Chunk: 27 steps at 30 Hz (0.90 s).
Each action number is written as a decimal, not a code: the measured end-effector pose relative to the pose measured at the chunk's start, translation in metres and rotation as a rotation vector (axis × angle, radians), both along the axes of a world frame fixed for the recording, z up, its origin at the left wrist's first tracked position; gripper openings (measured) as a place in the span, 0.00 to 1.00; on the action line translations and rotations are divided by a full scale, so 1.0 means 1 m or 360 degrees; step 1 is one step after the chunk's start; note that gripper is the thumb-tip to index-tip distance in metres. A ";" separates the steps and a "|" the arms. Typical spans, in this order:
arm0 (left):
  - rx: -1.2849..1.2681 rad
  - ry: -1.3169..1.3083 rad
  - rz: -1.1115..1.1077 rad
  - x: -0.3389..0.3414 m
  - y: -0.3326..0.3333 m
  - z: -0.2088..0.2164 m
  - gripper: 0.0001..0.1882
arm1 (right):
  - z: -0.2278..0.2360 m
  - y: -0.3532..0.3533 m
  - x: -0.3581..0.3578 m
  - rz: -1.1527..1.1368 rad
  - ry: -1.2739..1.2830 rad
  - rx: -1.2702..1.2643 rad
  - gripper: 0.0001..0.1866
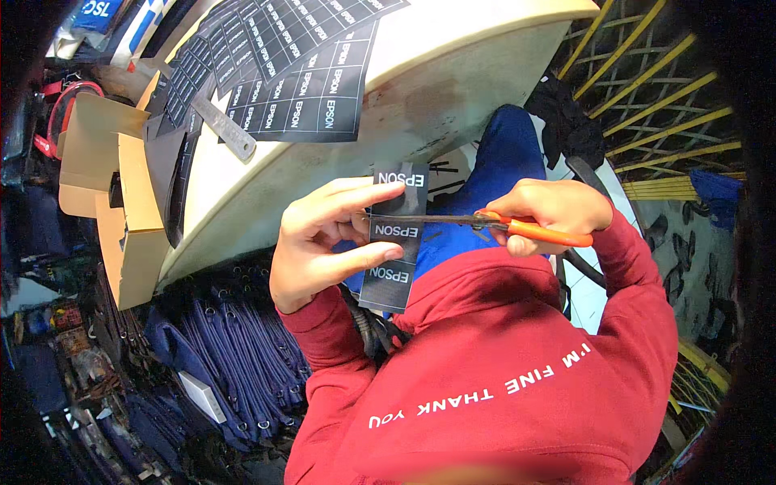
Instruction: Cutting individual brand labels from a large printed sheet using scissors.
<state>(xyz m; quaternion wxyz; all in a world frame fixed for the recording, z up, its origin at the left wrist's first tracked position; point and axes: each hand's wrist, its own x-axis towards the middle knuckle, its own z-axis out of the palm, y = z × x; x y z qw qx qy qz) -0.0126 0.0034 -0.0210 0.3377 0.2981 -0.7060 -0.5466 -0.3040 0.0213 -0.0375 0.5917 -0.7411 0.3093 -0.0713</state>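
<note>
My left hand (327,242) pinches a black strip of printed labels (391,283) by its edge, with the thumb and fingers on its face. The strip hangs upright and carries pale lettering between thin dividing lines. In my right hand (550,212) is a pair of scissors with orange handles (566,236). Their blades (432,219) reach leftward across the strip, along the line between its top and middle labels. Whether the strip is cut through there, I cannot tell. Both hands are over my lap, in front of the table's edge.
Several black printed label sheets (323,93) lie fanned on the cream table (453,61), beside a metal ruler (224,129). An open cardboard box (133,202) stands left of the table. Navy straps or bags with metal rings (242,356) are piled lower left. A yellow lattice gate (647,89) is at right.
</note>
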 end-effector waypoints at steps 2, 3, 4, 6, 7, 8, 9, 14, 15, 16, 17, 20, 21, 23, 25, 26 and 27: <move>-0.0001 0.0004 -0.0014 0.001 -0.001 0.000 0.30 | 0.003 -0.001 0.001 0.0004 0.0039 0.0017 0.24; -0.0003 0.0011 -0.0031 0.002 -0.001 -0.001 0.30 | 0.003 -0.002 0.001 0.0024 0.0069 0.0010 0.24; -0.0002 0.0012 -0.0031 0.002 -0.001 -0.001 0.30 | 0.004 -0.002 0.001 0.0045 0.0100 0.0003 0.24; -0.0033 -0.0009 -0.0039 0.002 -0.001 -0.001 0.29 | 0.005 -0.002 0.000 0.0053 0.0108 0.0018 0.24; -0.0033 -0.0010 -0.0037 0.002 0.000 -0.001 0.29 | 0.005 -0.002 0.000 0.0062 0.0116 0.0033 0.24; -0.0006 0.0012 -0.0035 0.001 0.000 -0.001 0.29 | 0.006 -0.002 0.000 0.0065 0.0115 0.0033 0.24; 0.0019 0.0035 -0.0032 0.002 0.001 -0.001 0.29 | 0.007 -0.002 0.000 0.0071 0.0126 0.0007 0.24; -0.0003 0.0005 -0.0056 0.002 0.001 0.002 0.29 | 0.008 0.001 0.001 0.0043 0.0116 0.0006 0.24; -0.0013 -0.0019 -0.0063 0.003 0.001 0.003 0.29 | 0.008 0.001 0.001 0.0059 0.0140 -0.0029 0.24; -0.0014 -0.0019 -0.0056 0.003 0.003 0.003 0.29 | 0.007 0.001 0.001 0.0075 0.0163 -0.0064 0.24; 0.0027 0.0028 -0.0050 0.003 0.004 0.002 0.29 | 0.005 0.003 0.002 0.0083 0.0162 -0.0066 0.24; 0.0032 0.0041 -0.0060 0.004 0.006 0.003 0.29 | 0.001 0.007 0.002 -0.0016 0.0050 -0.0014 0.28; -0.0003 0.0001 -0.0072 0.004 0.006 0.005 0.29 | 0.003 0.008 0.001 0.0006 0.0057 -0.0066 0.26; -0.0080 -0.0052 -0.0070 0.004 0.008 0.010 0.29 | 0.005 0.010 0.001 0.0034 0.0062 -0.0122 0.24; -0.0161 -0.0106 -0.0062 0.004 0.012 0.014 0.29 | 0.007 0.012 0.002 0.0020 0.0076 -0.0128 0.25; -0.0147 -0.0090 -0.0044 0.004 0.014 0.015 0.29 | 0.006 0.013 0.003 0.0029 0.0076 -0.0136 0.25; -0.0135 -0.0076 -0.0022 0.004 0.017 0.016 0.28 | 0.006 0.015 0.003 0.0012 0.0057 -0.0163 0.25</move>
